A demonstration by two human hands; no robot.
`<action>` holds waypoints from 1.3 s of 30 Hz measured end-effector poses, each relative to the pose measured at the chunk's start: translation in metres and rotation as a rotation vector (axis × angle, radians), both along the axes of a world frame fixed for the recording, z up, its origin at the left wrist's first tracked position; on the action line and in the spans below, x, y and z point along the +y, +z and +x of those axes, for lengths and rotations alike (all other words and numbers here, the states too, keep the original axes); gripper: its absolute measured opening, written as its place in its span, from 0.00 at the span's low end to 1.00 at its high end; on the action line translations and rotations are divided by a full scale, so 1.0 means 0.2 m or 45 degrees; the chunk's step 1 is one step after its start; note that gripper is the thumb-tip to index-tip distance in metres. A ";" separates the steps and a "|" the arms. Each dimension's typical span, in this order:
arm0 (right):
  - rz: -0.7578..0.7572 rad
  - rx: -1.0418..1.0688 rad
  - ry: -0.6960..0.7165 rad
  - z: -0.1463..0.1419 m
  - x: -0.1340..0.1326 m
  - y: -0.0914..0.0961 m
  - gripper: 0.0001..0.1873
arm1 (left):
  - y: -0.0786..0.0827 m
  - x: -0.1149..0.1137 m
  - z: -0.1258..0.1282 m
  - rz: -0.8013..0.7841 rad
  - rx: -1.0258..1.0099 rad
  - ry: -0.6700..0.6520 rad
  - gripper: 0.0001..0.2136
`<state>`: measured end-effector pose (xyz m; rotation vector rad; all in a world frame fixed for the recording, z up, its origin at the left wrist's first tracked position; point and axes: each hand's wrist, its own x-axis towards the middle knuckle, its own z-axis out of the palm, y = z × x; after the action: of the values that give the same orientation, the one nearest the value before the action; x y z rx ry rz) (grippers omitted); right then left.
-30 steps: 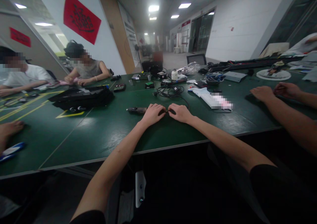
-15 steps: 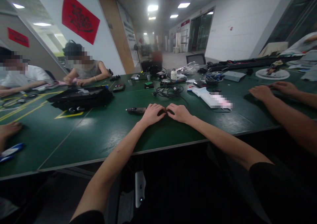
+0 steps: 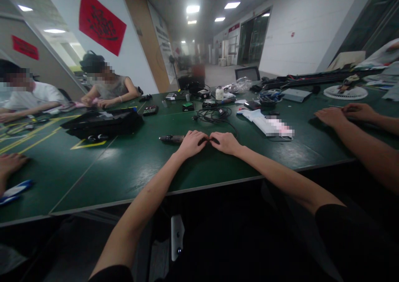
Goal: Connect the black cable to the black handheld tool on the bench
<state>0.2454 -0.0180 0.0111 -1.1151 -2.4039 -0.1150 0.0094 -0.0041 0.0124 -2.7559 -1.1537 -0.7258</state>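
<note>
Over the green table (image 3: pixel 218 165), my left hand (image 3: pixel 191 144) and my right hand (image 3: pixel 226 143) meet at the fingertips. Both are closed, thumbs against bent index fingers. Something dark and very small may be pinched between them, but I cannot make out what. Just left of my left hand lies a dark, pen-shaped tool (image 3: pixel 170 138) with a narrow tip pointing left. Its right end is hidden by that hand. Behind my hands is a coiled black cable (image 3: pixel 213 115).
To the left stands an open black bag (image 3: pixel 102 122). A white and blue packet (image 3: pixel 260 122) lies to the right, near a co-worker's hands (image 3: pixel 332 116). Blue-handled pliers (image 3: pixel 17 192) are by another person's hand (image 3: pixel 14 164). A white round grille (image 3: pixel 344 93) sits far right.
My hands hold the same pose, fingertips together. The whole view has shifted very slightly; nothing on the table has visibly moved.
</note>
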 end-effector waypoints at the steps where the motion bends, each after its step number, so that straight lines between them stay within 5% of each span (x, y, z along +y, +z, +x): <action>1: -0.005 0.005 0.004 0.00 0.00 0.00 0.10 | 0.00 0.00 0.00 0.001 0.000 0.010 0.07; 39: -0.020 0.018 0.019 0.01 0.01 0.00 0.09 | 0.02 -0.03 0.01 -0.022 -0.002 0.040 0.08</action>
<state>0.2468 -0.0170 0.0105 -1.1011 -2.4042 -0.0835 0.0117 -0.0093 0.0165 -2.7452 -1.2061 -0.7182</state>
